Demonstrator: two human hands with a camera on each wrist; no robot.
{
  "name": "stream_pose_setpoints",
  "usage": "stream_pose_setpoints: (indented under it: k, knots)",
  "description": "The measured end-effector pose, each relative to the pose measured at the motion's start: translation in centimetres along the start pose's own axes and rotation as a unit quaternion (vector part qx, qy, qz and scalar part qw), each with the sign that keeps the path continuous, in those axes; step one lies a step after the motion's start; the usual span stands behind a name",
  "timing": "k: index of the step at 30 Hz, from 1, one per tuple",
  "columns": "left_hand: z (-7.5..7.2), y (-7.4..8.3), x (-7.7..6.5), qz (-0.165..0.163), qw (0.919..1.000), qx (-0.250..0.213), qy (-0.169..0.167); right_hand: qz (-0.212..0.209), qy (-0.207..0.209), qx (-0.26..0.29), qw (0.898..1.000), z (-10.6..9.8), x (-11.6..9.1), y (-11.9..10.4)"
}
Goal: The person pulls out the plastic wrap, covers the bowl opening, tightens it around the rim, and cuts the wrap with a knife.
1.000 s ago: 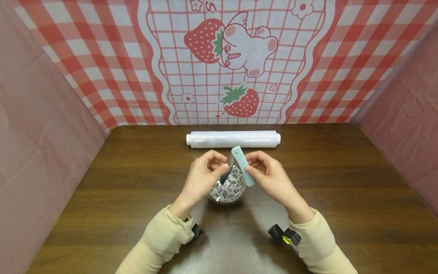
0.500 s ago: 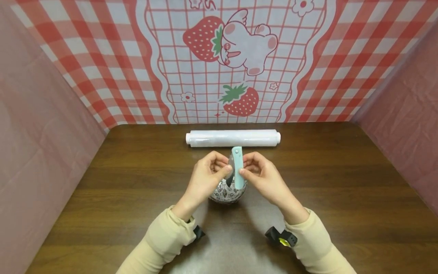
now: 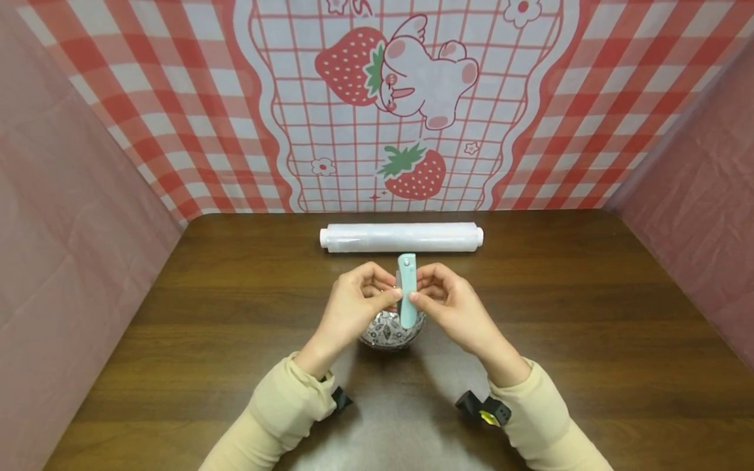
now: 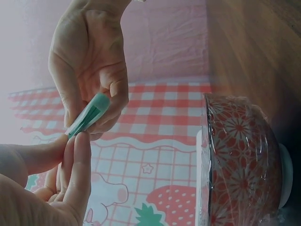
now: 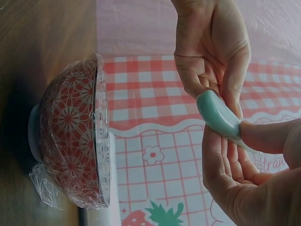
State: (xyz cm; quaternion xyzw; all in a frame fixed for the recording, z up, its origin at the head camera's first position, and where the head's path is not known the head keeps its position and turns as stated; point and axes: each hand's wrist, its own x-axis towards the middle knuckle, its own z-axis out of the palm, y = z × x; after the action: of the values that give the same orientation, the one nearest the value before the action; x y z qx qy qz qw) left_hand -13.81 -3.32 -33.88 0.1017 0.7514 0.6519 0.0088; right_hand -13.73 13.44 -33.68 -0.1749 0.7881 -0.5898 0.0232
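Observation:
A small folding knife [image 3: 408, 294] with a mint-green handle is held upright between both hands above a bowl. My right hand [image 3: 456, 304] pinches the handle between thumb and fingers. From the other side my left hand [image 3: 359, 301] pinches the knife at its blade edge, where only a sliver of grey blade shows beside the handle. In the left wrist view the handle's slot [image 4: 91, 114] faces that hand. Below stands the patterned bowl [image 3: 389, 335], wrapped in clear film; its red flowered side [image 5: 70, 117] shows in the right wrist view.
A roll of cling film [image 3: 402, 238] lies across the far part of the brown wooden table [image 3: 235, 294]. Behind it hangs a red checked cloth [image 3: 206, 131] with strawberries. Pink curtains [image 3: 76, 196] flank both sides. Crumpled film [image 5: 44, 186] sticks out by the bowl's base.
The knife's handle has swung from a slant to upright, toward the left hand. The blade has folded almost fully into the handle, and the hands have come closer together.

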Motion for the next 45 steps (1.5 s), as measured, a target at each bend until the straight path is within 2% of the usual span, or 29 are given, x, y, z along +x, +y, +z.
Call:
stream_pose_setpoints:
  k: [12, 20, 28, 36, 45]
  knots:
    - [-0.5, 0.4, -0.1, -0.01, 0.9998, 0.014, -0.002, 0.002, -0.003, -0.013, 1.0, -0.6, 0.0, -0.5]
    - [-0.5, 0.7, -0.1, -0.003, 0.9999, 0.01, -0.009, 0.004, 0.0, 0.014, 1.0, -0.8, 0.0, -0.7]
    - [-0.5, 0.5, 0.1, -0.001, 0.9994, -0.029, -0.017, 0.0, -0.001, 0.045, 0.999, -0.7, 0.1, -0.7]
    - [-0.5, 0.3, 0.0, 0.004, 0.9984, -0.047, -0.031, -0.003, -0.001, 0.059, 0.998, -0.6, 0.1, -0.6]
    - [-0.7, 0.2, 0.0, 0.023, 0.9989, -0.02, -0.036, -0.002, 0.004, 0.069, 0.998, -1.4, 0.0, -0.4]
